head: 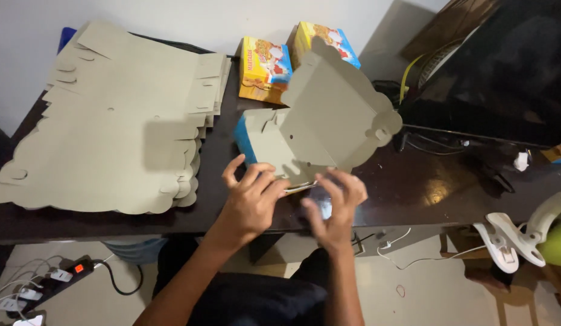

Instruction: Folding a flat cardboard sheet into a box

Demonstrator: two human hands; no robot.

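Dark desk [413, 193] | left hand [251, 199] and right hand [336, 208] both pinching half-folded cardboard box [323, 124] just above them | flat blanks [105, 121] stacked further left | mid-fold, flaps probably need tucking

Box blank [329, 115]: matt grey paperboard, smooth, blue-printed outer face, under bare left hand [251, 199] and right hand [335, 208].
Stack [111, 127], 9 o'clock: same matt grey board, uncoated.
Cartons [265, 67], 12 o'clock: glossy printed yellow card.
Table [425, 187]: dark polished wood, reflective.
Clamp [510, 241], 4 o'clock: smooth white plastic.
Power strip [63, 274], 8 o'clock: black plastic.
Floor [437, 290]: pale, smooth.
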